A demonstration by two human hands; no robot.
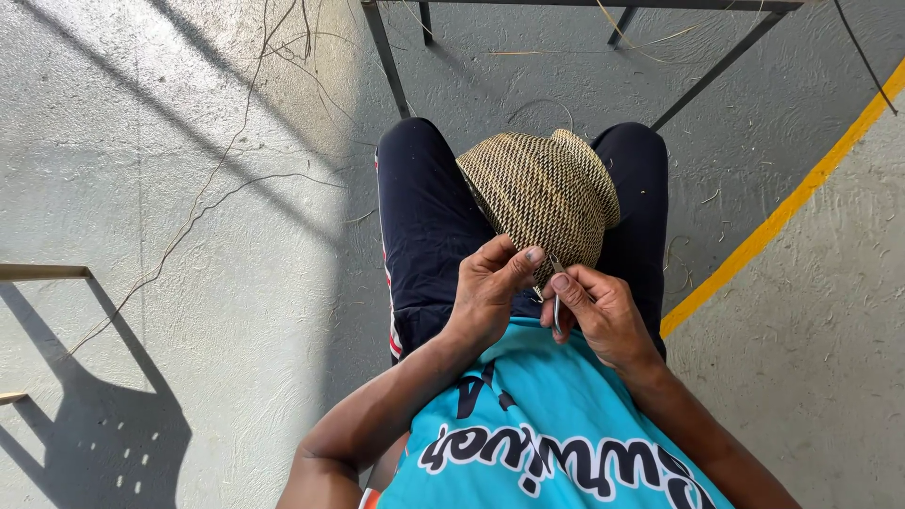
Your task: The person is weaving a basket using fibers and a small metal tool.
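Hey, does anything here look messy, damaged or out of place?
Only litter: loose fibre strands trail across the concrete floor. The woven hat on the lap looks intact; the left hand grips its edge, the right hand holds a thin metal tool.

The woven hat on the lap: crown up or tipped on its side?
Tipped: the woven hat lies across the knees, its near edge pinched by the left hand; the right hand holds a thin metal tool.

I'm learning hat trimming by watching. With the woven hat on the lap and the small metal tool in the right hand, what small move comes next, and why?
Probably snip at the brim edge: the left hand pinches the woven hat there, and the right hand holds the metal tool tip right against it.
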